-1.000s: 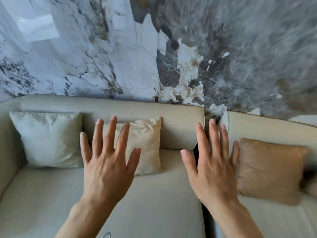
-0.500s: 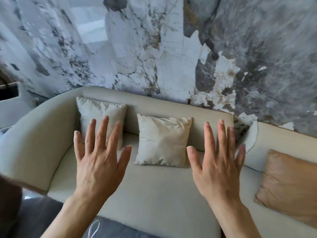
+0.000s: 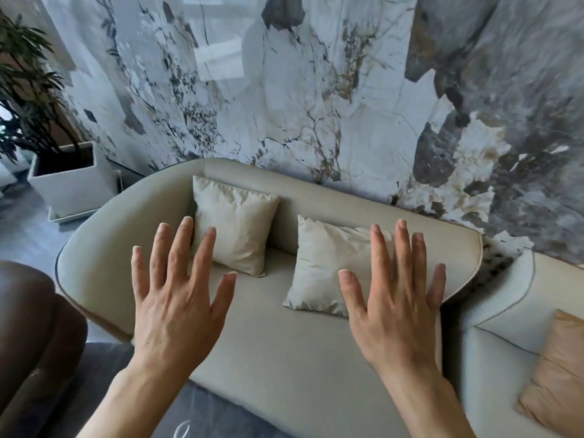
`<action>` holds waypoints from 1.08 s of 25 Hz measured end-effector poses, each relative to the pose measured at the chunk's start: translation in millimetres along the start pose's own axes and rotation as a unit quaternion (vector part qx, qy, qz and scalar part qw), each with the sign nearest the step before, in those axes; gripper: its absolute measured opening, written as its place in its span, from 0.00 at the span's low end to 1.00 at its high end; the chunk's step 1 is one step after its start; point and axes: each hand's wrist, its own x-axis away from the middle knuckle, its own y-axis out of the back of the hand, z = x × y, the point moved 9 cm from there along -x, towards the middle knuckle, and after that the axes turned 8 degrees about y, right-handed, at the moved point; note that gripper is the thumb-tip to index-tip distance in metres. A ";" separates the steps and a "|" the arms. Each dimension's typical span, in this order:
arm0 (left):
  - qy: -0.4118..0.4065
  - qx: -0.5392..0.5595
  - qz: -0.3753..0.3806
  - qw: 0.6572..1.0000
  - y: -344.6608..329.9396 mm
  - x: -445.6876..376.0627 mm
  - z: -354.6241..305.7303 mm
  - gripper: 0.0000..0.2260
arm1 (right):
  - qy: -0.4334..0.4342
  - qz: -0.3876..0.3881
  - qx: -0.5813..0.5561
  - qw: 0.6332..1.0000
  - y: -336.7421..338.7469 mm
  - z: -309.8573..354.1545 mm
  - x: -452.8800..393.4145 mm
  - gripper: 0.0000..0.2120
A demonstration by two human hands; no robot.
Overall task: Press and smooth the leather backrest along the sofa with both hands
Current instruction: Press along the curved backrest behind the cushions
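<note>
While both hands are held out flat with fingers spread and nothing grasped, the left hand (image 3: 177,306) hovers over the left part of the beige sofa (image 3: 278,358) and the right hand (image 3: 395,314) over its right part, palms down, and whether either touches the leather cannot be told. The leather backrest (image 3: 290,213) runs along the marble wall (image 3: 316,105) behind two cream cushions: the left cushion (image 3: 235,224) leans upright against it, and the right cushion (image 3: 328,263) lies tilted on the seat, partly hidden by the right fingers (image 3: 377,248). Compared with half a second ago, the view has swung further left and pulled back: the sofa's curved left arm (image 3: 104,248) now shows whole, a potted plant (image 3: 28,90) in a white square planter (image 3: 72,181) has come into sight at the upper left, and a dark brown leather seat (image 3: 34,327) fills more of the lower left corner. The neighbouring pale sofa (image 3: 505,336) with its tan cushion (image 3: 556,384) has slid toward the right edge. Both hands keep the same open, spread posture as before, and the right hand now overlaps the right cushion where earlier it was beside it.
</note>
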 end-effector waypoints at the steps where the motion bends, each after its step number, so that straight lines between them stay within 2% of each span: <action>1: 0.001 0.002 0.000 1.000 -2.7 -6.4 21.1 0.29 | 0.000 -0.005 -0.001 1.000 -6.9 20.6 -2.9 0.32; 8: 0.015 0.001 0.050 0.999 -16.0 -65.8 215.4 0.30 | 0.009 0.023 0.021 0.999 -71.6 214.5 -21.5 0.32; 12: 0.008 0.012 0.052 0.999 -15.9 -102.2 290.1 0.28 | 0.007 0.047 0.037 0.998 -95.7 294.8 -40.9 0.32; 18: -0.028 0.027 0.042 0.998 -42.1 -147.2 320.5 0.26 | -0.011 0.060 0.033 0.998 -134.7 332.7 -79.6 0.32; 27: -0.056 -0.025 0.044 0.997 -89.0 -244.9 301.9 0.26 | -0.056 0.020 -0.034 0.998 -198.2 319.9 -169.6 0.33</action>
